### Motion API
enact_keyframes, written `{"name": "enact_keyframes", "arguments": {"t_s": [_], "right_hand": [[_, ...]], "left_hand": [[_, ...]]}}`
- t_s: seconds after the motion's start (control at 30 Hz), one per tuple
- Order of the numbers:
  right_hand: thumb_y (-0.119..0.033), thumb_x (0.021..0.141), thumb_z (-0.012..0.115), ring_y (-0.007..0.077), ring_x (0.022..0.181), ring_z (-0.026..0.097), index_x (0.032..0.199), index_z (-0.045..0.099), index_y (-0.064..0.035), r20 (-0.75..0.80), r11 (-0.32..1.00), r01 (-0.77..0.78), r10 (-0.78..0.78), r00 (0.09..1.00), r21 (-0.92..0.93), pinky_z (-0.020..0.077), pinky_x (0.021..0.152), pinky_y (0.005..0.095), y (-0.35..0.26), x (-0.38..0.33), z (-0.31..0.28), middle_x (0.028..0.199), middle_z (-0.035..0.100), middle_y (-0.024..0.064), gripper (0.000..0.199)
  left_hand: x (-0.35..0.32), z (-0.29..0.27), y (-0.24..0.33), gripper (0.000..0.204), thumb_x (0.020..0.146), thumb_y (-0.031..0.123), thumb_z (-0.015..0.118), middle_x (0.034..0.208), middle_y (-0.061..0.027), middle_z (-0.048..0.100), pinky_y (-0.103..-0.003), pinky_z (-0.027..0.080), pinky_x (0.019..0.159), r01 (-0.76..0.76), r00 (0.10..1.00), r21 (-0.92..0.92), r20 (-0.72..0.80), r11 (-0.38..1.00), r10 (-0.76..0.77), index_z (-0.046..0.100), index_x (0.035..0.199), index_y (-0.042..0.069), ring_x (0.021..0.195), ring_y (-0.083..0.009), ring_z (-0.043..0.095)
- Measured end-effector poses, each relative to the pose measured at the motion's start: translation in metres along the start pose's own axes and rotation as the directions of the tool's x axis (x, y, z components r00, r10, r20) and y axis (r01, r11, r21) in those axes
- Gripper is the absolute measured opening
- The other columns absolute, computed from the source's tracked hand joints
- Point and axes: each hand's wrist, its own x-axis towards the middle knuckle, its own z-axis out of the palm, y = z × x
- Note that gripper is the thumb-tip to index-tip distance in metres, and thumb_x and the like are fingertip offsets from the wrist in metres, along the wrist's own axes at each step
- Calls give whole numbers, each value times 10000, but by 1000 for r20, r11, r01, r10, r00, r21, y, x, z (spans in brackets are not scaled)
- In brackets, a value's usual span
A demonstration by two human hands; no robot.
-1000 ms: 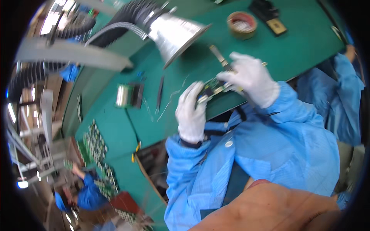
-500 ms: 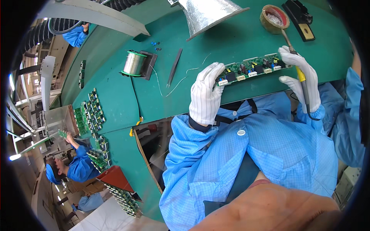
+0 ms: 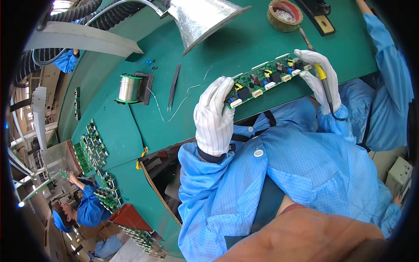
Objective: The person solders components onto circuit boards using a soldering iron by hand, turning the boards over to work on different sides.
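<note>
A long green circuit board (image 3: 265, 78) with black, yellow and white parts is held over the near edge of the green bench (image 3: 244, 39). My left hand (image 3: 214, 114), in a white glove, grips the board's left end. My right hand (image 3: 317, 77), also gloved, holds the board's right end. A soldering iron (image 3: 323, 83) with a yellow and grey handle lies in that same hand, its tip pointing up toward a brown tip-cleaner pot (image 3: 285, 15).
A solder wire spool (image 3: 129, 88) on a black stand, tweezers (image 3: 173, 86), a silver fume hood (image 3: 201, 16) and a black iron holder (image 3: 320, 15) are on the bench. Several green boards (image 3: 94, 144) lie at left. Other people in blue coats work at lower left (image 3: 87, 208) and at right (image 3: 384, 65).
The view has tilted down and steadied. The board now sits level between both hands, nearer the bench edge, with the iron still in my right hand.
</note>
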Motion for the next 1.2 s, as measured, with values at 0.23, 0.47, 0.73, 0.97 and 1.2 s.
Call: {"name": "enact_keyframes", "arguments": {"t_s": [0.23, 0.47, 0.73, 0.97, 1.2], "right_hand": [[-149, 888, 733, 233, 1091, 666, 1236, 584, -53, -39, 996, -26, 29, 999, 83, 529, 938, 337, 5, -4, 8, 1236, 663, 106, 391], [-138, 876, 739, 221, 1106, 658, 1246, 588, -62, -36, 996, -36, 40, 999, 87, 525, 953, 340, 4, -3, 6, 1217, 671, 95, 406], [-121, 873, 742, 218, 1125, 644, 1199, 590, -40, -51, 964, -113, 129, 990, 242, 513, 984, 346, -3, -4, 13, 1208, 670, 97, 369], [-105, 860, 754, 252, 1152, 640, 1209, 555, -24, -30, 942, -46, 59, 998, 331, 518, 992, 373, -5, -4, 17, 1243, 648, 141, 411], [24, 817, 744, 338, 1194, 619, 1224, 499, -19, -61, 963, 166, -156, 986, 211, 511, 988, 405, -15, -6, 25, 1298, 603, 249, 476]], "left_hand": [[-2, -3, 3, 418, 792, 12, 733, 1220, -127, 659, -376, 511, 994, -17, 1000, 16, -4, 1000, 17, 661, 1199, 73, 1143, -299, 633], [-3, -2, 4, 434, 792, 19, 732, 1235, -127, 651, -388, 510, 997, -4, 1000, -13, -17, 1000, 4, 650, 1216, 72, 1155, -309, 625], [-2, -4, -1, 375, 866, 91, 688, 1246, -116, 647, -398, 491, 1018, 25, 999, 18, -35, 1000, -24, 638, 1238, 87, 1177, -318, 610], [-8, -6, -8, 458, 834, -1, 667, 1301, -140, 609, -405, 497, 1016, 32, 999, 72, -18, 997, -31, 609, 1279, 94, 1210, -326, 590], [-22, -2, -18, 677, 767, -55, 690, 1437, -216, 466, -389, 505, 1021, 52, 995, 63, -84, 997, -46, 484, 1402, 60, 1276, -338, 535]]}}
